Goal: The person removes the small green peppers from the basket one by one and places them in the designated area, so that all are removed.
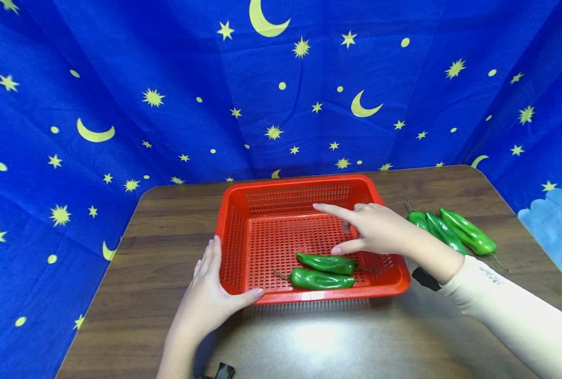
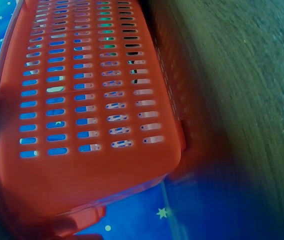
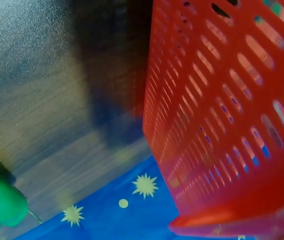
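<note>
A red perforated plastic basket point(image 1: 314, 181) sits on the table in the head view. My left hand point(image 1: 207, 302) rests at its front left corner, thumb on the front rim and fingers along the left side. Two green peppers point(image 1: 322, 279) lie side by side on the basket floor near the front. Over the basket's right part, my right hand point(image 1: 378, 227) has its index finger and thumb spread apart, the thumb tip close to the rear pepper. Both wrist views show the basket's slotted wall point(image 2: 97, 172) from outside; neither shows the fingers clearly.
Three more green peppers point(image 1: 468, 231) lie on the wooden table point(image 1: 167, 221) right of the basket, partly behind the right forearm. One pepper point(image 3: 2, 202) shows at the edge of the right wrist view. A blue star-and-moon cloth point(image 1: 191, 63) hangs behind the table.
</note>
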{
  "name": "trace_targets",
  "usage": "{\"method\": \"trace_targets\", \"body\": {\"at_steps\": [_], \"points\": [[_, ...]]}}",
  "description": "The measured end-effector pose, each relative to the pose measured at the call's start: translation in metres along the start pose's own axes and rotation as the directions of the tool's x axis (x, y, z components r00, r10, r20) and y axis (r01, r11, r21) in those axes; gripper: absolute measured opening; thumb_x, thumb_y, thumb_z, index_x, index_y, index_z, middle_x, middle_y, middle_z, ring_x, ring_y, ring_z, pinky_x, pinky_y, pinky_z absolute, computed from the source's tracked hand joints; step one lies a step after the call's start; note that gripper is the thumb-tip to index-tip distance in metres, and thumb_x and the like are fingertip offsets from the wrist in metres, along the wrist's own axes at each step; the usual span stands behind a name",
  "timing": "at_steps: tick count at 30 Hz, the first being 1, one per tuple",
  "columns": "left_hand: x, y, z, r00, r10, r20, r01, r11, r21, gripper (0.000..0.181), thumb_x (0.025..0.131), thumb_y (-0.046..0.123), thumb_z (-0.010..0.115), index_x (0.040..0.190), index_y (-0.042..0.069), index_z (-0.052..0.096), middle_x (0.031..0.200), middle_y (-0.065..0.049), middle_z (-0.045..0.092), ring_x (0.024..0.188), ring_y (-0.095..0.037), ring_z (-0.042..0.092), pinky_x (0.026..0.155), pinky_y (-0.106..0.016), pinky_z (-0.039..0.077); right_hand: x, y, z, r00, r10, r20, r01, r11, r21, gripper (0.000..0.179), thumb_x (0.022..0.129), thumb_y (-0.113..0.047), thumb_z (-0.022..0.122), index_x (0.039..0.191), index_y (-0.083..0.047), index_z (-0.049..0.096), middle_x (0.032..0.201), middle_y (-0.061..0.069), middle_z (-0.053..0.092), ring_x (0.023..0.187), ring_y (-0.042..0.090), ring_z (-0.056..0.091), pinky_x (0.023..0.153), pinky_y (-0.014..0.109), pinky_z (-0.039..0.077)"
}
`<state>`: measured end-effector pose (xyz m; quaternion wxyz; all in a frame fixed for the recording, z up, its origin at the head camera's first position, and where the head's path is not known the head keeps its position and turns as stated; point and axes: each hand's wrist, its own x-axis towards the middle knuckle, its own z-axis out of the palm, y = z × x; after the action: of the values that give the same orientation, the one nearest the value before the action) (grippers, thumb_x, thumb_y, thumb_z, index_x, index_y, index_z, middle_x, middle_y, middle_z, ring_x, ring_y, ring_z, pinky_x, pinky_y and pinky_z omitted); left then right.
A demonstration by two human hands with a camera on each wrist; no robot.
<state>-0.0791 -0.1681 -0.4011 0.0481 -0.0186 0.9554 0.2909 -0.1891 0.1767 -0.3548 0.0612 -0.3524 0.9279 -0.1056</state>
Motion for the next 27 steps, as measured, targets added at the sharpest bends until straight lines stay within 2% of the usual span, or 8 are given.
{"method": "trace_targets", "body": {"at_steps": [3,8,14,17,21,24,27], "points": [[0.001,0.000,-0.001,1.000,0.008,-0.005,-0.008,1.000,-0.003,0.139,0.061,0.084,0.071,0.160,0.021,-0.005,0.169,-0.008,0.001,0.153,-0.041,0.011,0.121,-0.061,0.019,0.003,0.000,0.006,0.998,-0.043,0.034,0.044,0.999,-0.026,0.092,0.082,-0.063,0.069,0.156,-0.047,0.018,0.064,-0.014,0.049,0.067,0.007,0.046,0.066,0.028,0.039],[0.002,-0.001,-0.003,1.000,0.020,-0.011,-0.020,1.000,-0.004,0.140,0.060,0.087,0.067,0.160,0.021,-0.005,0.169,-0.007,0.001,0.154,-0.040,0.011,0.121,-0.060,0.018,0.009,-0.002,0.016,0.984,-0.130,0.121,0.134,0.991,-0.025,0.095,0.081,-0.059,0.072,0.157,-0.045,0.016,0.061,-0.014,0.043,0.059,0.005,0.039,0.060,0.025,0.037],[0.003,-0.001,-0.004,1.000,0.017,-0.012,-0.017,1.000,0.000,0.141,0.060,0.086,0.070,0.160,0.021,-0.005,0.169,-0.007,0.002,0.154,-0.039,0.011,0.122,-0.060,0.018,0.016,-0.006,0.024,0.964,-0.176,0.201,0.182,0.983,-0.008,0.095,0.080,-0.050,0.078,0.157,-0.041,0.023,0.059,-0.013,0.039,0.055,0.005,0.035,0.057,0.023,0.037],[0.002,-0.001,-0.004,1.000,0.006,-0.011,-0.006,1.000,-0.001,0.140,0.060,0.084,0.071,0.160,0.022,-0.004,0.169,-0.007,0.002,0.154,-0.039,0.012,0.121,-0.061,0.019,0.019,-0.008,0.029,0.956,-0.183,0.229,0.200,0.978,-0.054,0.095,0.079,-0.049,0.078,0.156,-0.043,0.023,0.055,-0.012,0.038,0.054,0.006,0.036,0.063,0.028,0.038],[0.001,-0.002,-0.001,1.000,0.002,-0.013,-0.002,1.000,-0.004,0.140,0.059,0.084,0.071,0.161,0.021,-0.002,0.169,-0.007,0.003,0.154,-0.039,0.013,0.122,-0.060,0.019,0.018,-0.008,0.036,0.952,-0.174,0.251,0.201,0.976,-0.084,0.097,0.077,-0.044,0.080,0.156,-0.045,0.023,0.054,-0.013,0.047,0.059,0.007,0.048,0.079,0.042,0.046],[0.001,-0.001,0.002,1.000,0.004,-0.015,-0.004,1.000,-0.005,0.141,0.059,0.085,0.071,0.161,0.021,-0.002,0.169,-0.007,0.004,0.154,-0.038,0.013,0.122,-0.059,0.019,0.015,-0.007,0.036,0.953,-0.160,0.259,0.183,0.981,-0.068,0.095,0.077,-0.042,0.080,0.155,-0.046,0.025,0.060,-0.014,0.055,0.068,0.008,0.057,0.091,0.054,0.047],[0.000,-0.001,0.001,1.000,0.001,-0.018,-0.001,1.000,-0.001,0.140,0.059,0.085,0.071,0.161,0.022,-0.002,0.169,-0.006,0.004,0.154,-0.037,0.013,0.122,-0.058,0.019,0.015,-0.006,0.036,0.950,-0.148,0.273,0.166,0.985,-0.043,0.093,0.079,-0.041,0.079,0.154,-0.047,0.025,0.062,-0.015,0.057,0.072,0.008,0.061,0.100,0.063,0.042]]}}
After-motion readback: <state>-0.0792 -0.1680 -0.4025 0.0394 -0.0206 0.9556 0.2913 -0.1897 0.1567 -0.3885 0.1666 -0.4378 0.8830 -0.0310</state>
